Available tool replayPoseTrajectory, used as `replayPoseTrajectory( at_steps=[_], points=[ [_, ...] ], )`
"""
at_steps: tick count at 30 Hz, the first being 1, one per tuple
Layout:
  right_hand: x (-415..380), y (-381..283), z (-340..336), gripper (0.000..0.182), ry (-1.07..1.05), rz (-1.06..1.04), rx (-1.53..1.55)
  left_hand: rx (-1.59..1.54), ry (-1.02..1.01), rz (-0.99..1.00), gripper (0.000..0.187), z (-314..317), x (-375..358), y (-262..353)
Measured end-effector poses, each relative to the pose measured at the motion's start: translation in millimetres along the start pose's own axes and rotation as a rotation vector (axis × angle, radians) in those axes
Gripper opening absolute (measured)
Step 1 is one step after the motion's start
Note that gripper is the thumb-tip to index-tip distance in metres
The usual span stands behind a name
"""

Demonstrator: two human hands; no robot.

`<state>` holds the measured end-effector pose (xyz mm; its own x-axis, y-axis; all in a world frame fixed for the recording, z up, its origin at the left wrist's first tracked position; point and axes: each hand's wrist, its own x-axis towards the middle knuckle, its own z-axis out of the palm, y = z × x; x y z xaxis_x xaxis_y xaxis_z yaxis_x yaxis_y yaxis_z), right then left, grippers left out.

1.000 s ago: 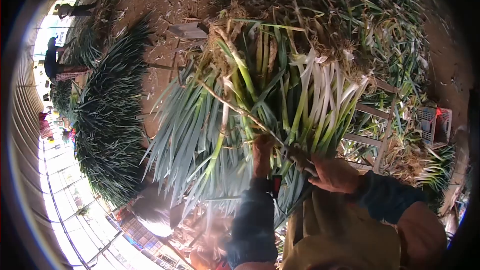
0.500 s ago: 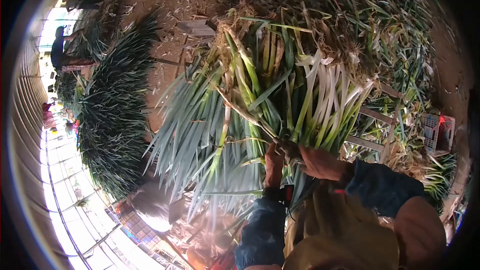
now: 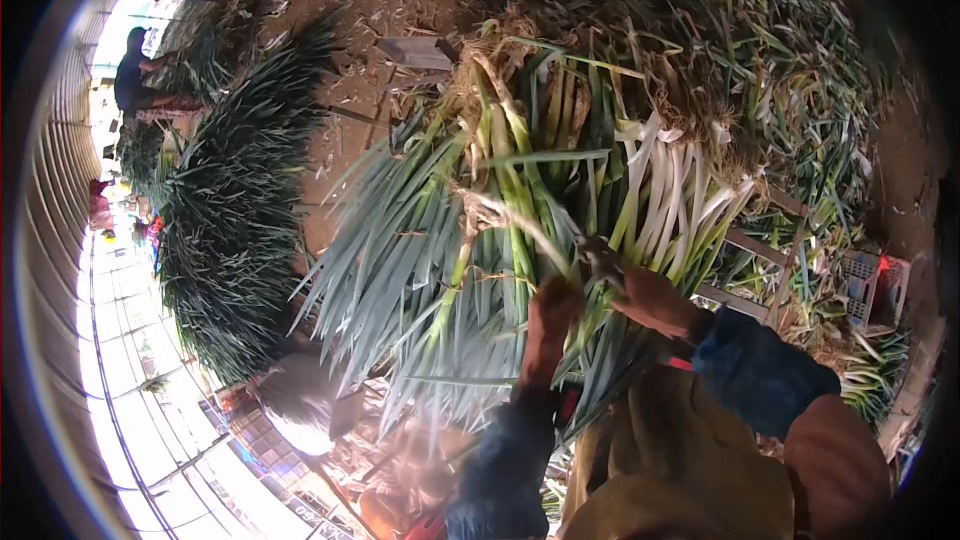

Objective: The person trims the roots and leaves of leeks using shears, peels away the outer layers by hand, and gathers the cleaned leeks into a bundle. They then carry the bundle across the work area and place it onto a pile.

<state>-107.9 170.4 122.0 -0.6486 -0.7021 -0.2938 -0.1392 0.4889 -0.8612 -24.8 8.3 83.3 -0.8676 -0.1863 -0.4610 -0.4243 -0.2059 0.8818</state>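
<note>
My left hand [image 3: 556, 318] is closed round the stem of a long green onion [image 3: 540, 240], whose pale, rooty end points up and to the left. Just right of it, my right hand [image 3: 645, 292] is closed on a dark tool [image 3: 600, 258], blurred and too small to name for certain. Under and beyond both hands lies a heap of long onions, with blue-green leaves [image 3: 375, 250] fanning to the left and white stems [image 3: 655, 175] with roots on the right.
A large pile of leafy onions [image 3: 235, 210] lies at the left. Loose trimmings [image 3: 800, 110] cover the ground at the upper right, near a crate [image 3: 860, 290]. Wooden slats [image 3: 755, 246] show beside the heap. People [image 3: 130, 75] are at the far left.
My two hands have moved a little apart. The onion in my left hand has shifted, and the dark tool now sits further up and right. The whole view has shifted slightly.
</note>
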Motion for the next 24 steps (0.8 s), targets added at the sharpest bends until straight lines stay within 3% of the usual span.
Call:
replayPoseTrajectory(
  at_steps=[2, 3, 6, 7, 8, 10, 11, 12, 13, 16, 18, 19, 20, 22, 23, 24],
  points=[
    [-25.1, 6.1, 1.1, 0.054, -0.094, 0.052, -0.123, -0.172, -0.150, 0.310, 0.028, 50.9, 69.3, 88.9],
    [-39.6, 9.1, 3.5, 0.053, -0.140, 0.081, -0.188, -0.259, -0.229, 0.362, 0.028, 76.0, 91.1, 132.8],
    [-59.5, 16.1, 5.7, 0.053, -0.254, 0.210, -0.361, -0.368, -0.400, 0.286, 0.040, 119.7, 86.4, 223.6],
    [-62.5, 18.8, 4.1, 0.054, -0.286, 0.258, -0.407, -0.194, -0.352, 0.424, 0.041, 123.7, 100.1, 204.4],
    [-63.1, 23.9, 0.4, 0.055, -0.184, 0.248, -0.331, -0.013, -0.310, 0.559, 0.043, 122.0, 116.8, 181.7],
    [-57.8, 36.6, -9.8, 0.059, 0.037, 0.223, -0.175, 0.665, 0.117, 0.403, 0.031, 51.4, 125.6, 130.8],
    [-54.3, 28.7, -18.0, 0.061, -0.015, 0.346, -0.188, 0.962, 0.264, 0.249, 0.027, 16.1, 129.4, 106.6],
    [-49.6, 25.0, -18.3, 0.062, -0.020, 0.321, -0.189, 0.722, 0.552, 0.054, 0.023, -19.4, 134.1, 57.0],
    [-47.0, 21.6, -17.0, 0.062, -0.030, 0.297, -0.192, 0.889, 0.717, 0.282, 0.025, -62.1, 145.2, -29.6],
    [-38.8, 50.0, 3.4, 0.064, 0.024, 0.179, 0.014, 1.225, 0.636, 0.270, 0.035, -99.0, 132.9, -98.4],
    [-36.8, 42.1, 5.4, 0.064, -0.005, 0.196, 0.031, 1.044, 0.578, 0.044, 0.036, -85.6, 123.4, -61.2],
    [-25.7, 3.3, -8.6, 0.063, -0.064, 0.251, -0.061, 0.980, 0.389, -0.213, 0.035, -85.4, 119.2, -26.8],
    [-17.3, -23.3, -16.4, 0.062, -0.121, 0.302, -0.156, 0.964, 0.357, -0.201, 0.034, -85.1, 117.5, -24.1],
    [-18.7, -35.0, -14.2, 0.058, -0.114, 0.171, -0.202, 0.933, 0.293, -0.169, 0.033, -81.0, 114.3, -17.8],
    [-22.0, -38.7, -11.6, 0.057, -0.127, 0.122, -0.204, 0.806, 0.239, -0.259, 0.035, -78.9, 108.1, -12.6],
    [-24.6, -41.7, -10.0, 0.057, -0.141, 0.071, -0.209, 0.704, 0.236, -0.215, 0.037, -75.7, 101.4, -11.8]
  ],
)
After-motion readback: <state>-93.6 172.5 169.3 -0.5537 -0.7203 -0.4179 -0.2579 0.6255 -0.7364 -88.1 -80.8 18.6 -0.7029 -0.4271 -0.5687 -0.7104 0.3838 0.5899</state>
